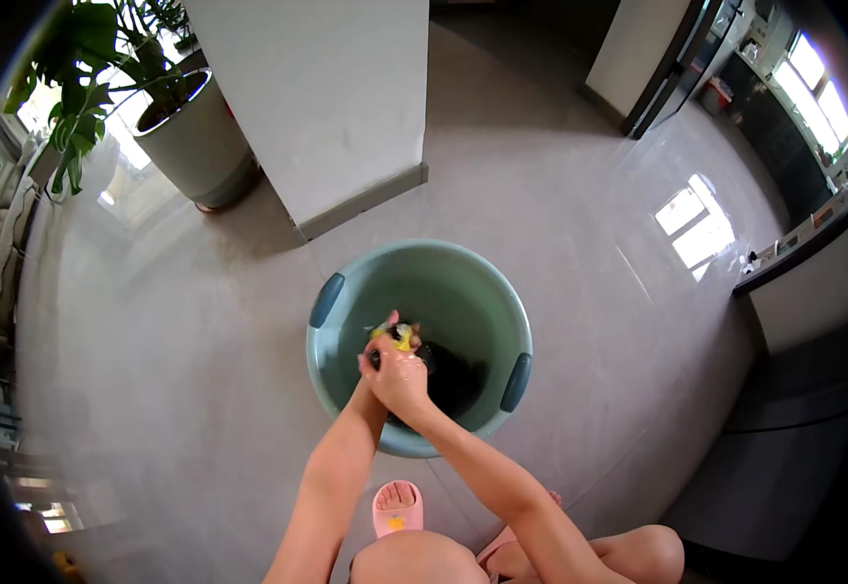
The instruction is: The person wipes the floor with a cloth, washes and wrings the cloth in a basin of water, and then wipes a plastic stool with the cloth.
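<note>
Tub: a round, pale green tub [448, 282] stands on the grey tiled floor [200, 389], just beyond a pair of pink slippers [397, 526].
Yellow bundle: a small, crumpled yellow bundle [404, 337] with dark and whitish parts is between the person's hands, over the tub's inside.
Left hand: the left hand [383, 345] reaches in from the lower left and is partly covered.
Right hand: the right hand [402, 380] crosses over it from the lower right, its back uppermost and wet-looking.
Fingers: curled and pressed together around the bundle; they overlap too much to tell which hand pinches harder.
Bundle's lie: it shows at the far end of the clasped hands, beyond the right knuckles; bunched up, it has no long axis I can make out.
Dark heap: a dark heap [455, 378] lies low in the tub, to the right, nearer the right hand.
</note>
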The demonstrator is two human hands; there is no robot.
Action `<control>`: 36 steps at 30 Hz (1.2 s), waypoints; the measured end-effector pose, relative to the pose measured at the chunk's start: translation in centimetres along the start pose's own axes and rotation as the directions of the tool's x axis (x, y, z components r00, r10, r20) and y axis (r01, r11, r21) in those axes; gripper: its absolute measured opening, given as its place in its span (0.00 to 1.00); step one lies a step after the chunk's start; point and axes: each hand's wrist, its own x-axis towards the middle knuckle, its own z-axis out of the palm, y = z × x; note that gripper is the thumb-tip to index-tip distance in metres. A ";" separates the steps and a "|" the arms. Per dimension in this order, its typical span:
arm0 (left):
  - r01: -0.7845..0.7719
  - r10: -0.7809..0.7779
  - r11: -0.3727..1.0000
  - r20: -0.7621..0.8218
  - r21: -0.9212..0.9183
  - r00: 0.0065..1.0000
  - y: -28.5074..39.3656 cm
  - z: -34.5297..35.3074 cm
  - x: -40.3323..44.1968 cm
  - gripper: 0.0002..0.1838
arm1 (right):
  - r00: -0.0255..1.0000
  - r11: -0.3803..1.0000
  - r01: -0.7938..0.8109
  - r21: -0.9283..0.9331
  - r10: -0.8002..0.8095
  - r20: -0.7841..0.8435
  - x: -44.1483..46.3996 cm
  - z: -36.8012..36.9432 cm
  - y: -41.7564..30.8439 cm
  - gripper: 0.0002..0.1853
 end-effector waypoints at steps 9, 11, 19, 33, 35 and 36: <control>0.419 -0.068 0.834 -0.687 0.360 0.724 4.1 3.1 0.6 0.15 | 0.989 0.939 -0.086 -0.332 0.041 -0.141 9.5 0.1 9.2 0.11; 0.009 0.267 0.809 -0.381 0.588 0.886 6.4 -0.1 0.5 0.22 | 1.000 0.922 -0.017 -0.386 0.010 -0.021 8.7 -1.6 12.0 0.10; 0.684 0.133 -0.250 -0.676 0.685 0.725 4.2 -0.3 0.8 0.27 | 0.825 0.759 0.446 -0.474 -0.144 0.546 7.1 -2.6 15.5 0.24; 0.224 0.376 0.750 -0.679 0.623 0.630 -1.3 -6.0 4.0 0.26 | 0.862 0.881 -0.456 -0.126 0.473 0.185 4.2 3.9 13.4 0.27; 0.155 -0.069 0.979 -0.499 0.133 0.864 0.0 -7.9 3.2 0.28 | 0.967 0.960 -0.250 -0.126 0.255 0.027 0.7 1.5 7.8 0.21; 0.219 -0.211 0.976 -0.318 -0.009 0.924 0.4 -7.2 3.0 0.28 | 0.994 0.990 -0.104 -0.096 0.100 -0.045 -0.7 0.6 5.4 0.18</control>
